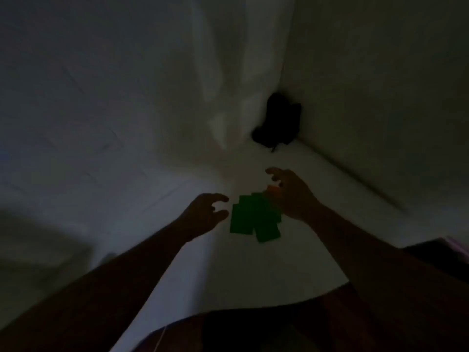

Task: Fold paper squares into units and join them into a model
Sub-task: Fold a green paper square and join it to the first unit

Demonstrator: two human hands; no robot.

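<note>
Hands (206,212) (291,194) flanking green papers (251,219)

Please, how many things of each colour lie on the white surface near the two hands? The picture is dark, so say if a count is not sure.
Green paper pieces: about 4, overlapping, so not certain
Orange paper piece: 1, partly hidden by the right hand
Black object in the corner: 1, too dark to identify
Total: about 6

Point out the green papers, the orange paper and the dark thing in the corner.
green papers (251,219): head view, middle of the overlapping pile.
orange paper (272,191): head view, the bit showing beside the right hand.
dark thing (278,120): head view, its middle; too dim to identify.
</note>
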